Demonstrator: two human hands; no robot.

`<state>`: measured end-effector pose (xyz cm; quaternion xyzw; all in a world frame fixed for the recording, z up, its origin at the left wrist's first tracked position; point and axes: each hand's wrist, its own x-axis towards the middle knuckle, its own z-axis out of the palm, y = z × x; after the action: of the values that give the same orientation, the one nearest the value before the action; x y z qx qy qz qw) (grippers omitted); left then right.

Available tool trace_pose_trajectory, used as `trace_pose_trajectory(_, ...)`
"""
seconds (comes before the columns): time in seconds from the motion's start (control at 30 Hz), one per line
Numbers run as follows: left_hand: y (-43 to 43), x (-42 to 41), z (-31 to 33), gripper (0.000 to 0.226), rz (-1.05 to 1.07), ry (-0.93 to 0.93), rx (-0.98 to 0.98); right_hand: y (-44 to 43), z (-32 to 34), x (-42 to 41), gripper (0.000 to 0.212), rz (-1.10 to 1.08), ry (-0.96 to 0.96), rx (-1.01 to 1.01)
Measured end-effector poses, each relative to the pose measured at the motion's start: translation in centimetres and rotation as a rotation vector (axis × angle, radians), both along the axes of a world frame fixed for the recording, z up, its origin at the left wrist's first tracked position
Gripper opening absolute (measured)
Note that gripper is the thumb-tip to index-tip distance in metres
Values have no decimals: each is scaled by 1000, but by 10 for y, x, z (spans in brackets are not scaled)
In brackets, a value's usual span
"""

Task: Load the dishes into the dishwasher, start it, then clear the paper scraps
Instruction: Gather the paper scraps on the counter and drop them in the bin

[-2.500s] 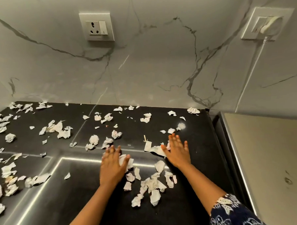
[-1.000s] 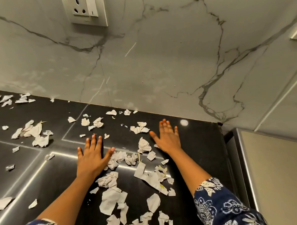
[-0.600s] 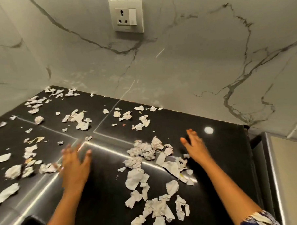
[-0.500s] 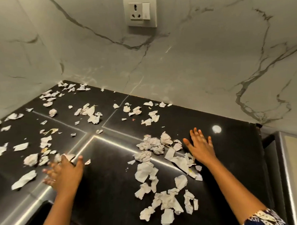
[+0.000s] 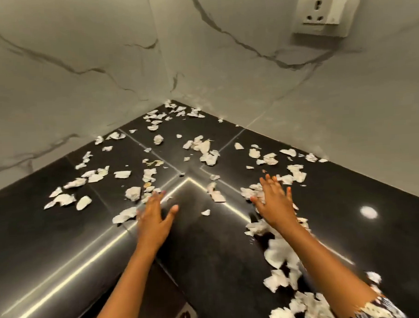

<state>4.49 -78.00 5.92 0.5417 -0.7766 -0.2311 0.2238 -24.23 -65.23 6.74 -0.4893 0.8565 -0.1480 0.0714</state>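
Torn white paper scraps point(image 5: 204, 148) are lying scattered across a glossy black stone countertop point(image 5: 207, 250), an L-shaped corner surface with thin seam lines crossing it and bright streaks of light reflecting along its rounded front edge. The scraps are irregular, some flat and jagged, others crumpled into small wads; they are spreading from the far corner out along both arms of the counter, and a denser drift is lying under and behind the right forearm toward the lower right.

The left hand point(image 5: 156, 221) is reaching palm-down over the countertop, fingers spread wide, gripping nothing; its fingertips are just beside a few scraps, and it is slightly motion-blurred. The right hand point(image 5: 275, 204) is also lying flat and open, fingers splayed, its fingertips and palm touching a cluster of scraps, with nothing clasped in it. A blue-and-white patterned sleeve point(image 5: 378, 307) is showing at the lower right corner.

Behind the counter, smooth grey-white marble-look wall panels point(image 5: 248, 85) with thin dark veins are meeting in a corner. A white three-pin socket with switch point(image 5: 323, 12) is sitting on the right panel. No readable writing is showing anywhere.
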Motion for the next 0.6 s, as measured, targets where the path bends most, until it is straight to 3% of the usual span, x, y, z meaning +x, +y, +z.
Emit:
trace_pose_trajectory(0.1,-38,95,-4,57,400,-104,-52,-31,-5,69,57,311,118,-152)
trace_pose_trajectory(0.17,-67,156,-8,63,584,-139,25,-62,-12,128,59,534,138,-98)
trace_pose_trajectory(0.27,-105,220,-18,70,713,-136,141,-118,-19,201,64,693,109,31)
trace_pose_trajectory(0.47,-191,250,-11,67,615,-12,137,-213,-4,267,67,943,123,20)
trace_pose_trajectory(0.53,-217,250,-12,63,514,-83,154,-230,-2,291,60,1066,243,77)
trace_pose_trajectory(0.6,-237,240,-17,61,376,-228,148,-247,-12,302,55,1047,360,177)
